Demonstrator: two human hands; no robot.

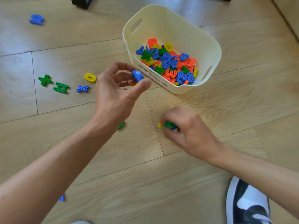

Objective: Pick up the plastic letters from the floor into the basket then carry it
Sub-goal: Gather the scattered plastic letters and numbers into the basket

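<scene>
Plastic letters (169, 62) pile in the basket (210, 50). Left hand (116, 91) pinches a blue piece (137, 75) beside its rim; right hand (189, 130) clutches several. Release only once above the opening.

Pale plank floor (161, 183) carries a cream basket (169, 25) and a shoe (247, 202). Loose in a row lie a green plus (45, 80), green bars (61, 87), blue percent (82, 88) and yellow zero (90, 77) — a blue piece (36, 19) well apart.
</scene>
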